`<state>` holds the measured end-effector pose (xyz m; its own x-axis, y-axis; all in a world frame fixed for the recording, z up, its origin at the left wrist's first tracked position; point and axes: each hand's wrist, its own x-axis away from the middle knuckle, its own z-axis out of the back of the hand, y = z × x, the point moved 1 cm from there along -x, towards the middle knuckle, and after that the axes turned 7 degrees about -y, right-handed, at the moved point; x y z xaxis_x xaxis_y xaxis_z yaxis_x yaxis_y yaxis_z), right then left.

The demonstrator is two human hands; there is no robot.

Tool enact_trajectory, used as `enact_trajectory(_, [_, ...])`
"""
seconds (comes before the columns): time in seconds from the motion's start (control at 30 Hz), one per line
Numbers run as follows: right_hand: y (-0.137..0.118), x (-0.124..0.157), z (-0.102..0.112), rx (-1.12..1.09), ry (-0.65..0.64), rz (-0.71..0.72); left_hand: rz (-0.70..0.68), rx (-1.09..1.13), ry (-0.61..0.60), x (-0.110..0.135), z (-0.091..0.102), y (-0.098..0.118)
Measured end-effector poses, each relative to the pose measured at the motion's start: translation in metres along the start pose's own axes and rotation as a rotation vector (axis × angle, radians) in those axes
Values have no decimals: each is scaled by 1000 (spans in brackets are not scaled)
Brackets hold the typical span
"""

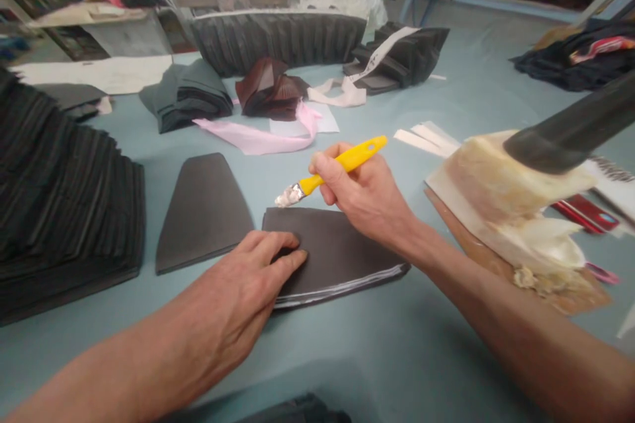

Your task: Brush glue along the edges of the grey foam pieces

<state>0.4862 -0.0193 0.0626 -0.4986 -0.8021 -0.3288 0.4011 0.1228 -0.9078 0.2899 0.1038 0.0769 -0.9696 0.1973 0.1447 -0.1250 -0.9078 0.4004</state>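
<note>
My right hand (360, 188) grips a paintbrush (354, 157) by its yellow handle. Its bristles, coated in a whitish paste, are just above the far left corner of a stack of dark fabric panels (337, 241). White paste streaks the near edge of that stack. My left hand (265, 261) holds the stack at its left side, thumb and index finger close together on the top panel; the other fingers are partly hidden. Left of the stack lies another dark panel pile (203, 208), low and tapered.
A tall pile of dark pieces (69, 205) stands at left. At right, a paste-crusted container (496, 192) with a black cylinder (570, 122) sits on a brown board (461, 231). Behind are a pink strip (258, 135), a brown cloth bundle (270, 89) and a long row of dark pieces (278, 39).
</note>
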Motion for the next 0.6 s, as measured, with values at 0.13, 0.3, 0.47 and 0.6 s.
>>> enact_trajectory(0.13, [4,-9,-11,-36,-57,20,42,7,-29,-5,1,6])
enact_trajectory(0.3, [9,-14,-18,-7,-97,7,12,-27,3,-5,0,6])
enact_trajectory(0.47, [9,-14,-14,38,-139,-1,-12,-11,14,-8,-2,4])
enact_trajectory(0.6, [4,-13,-7,93,-174,7,-29,-26,20,-7,-1,1])
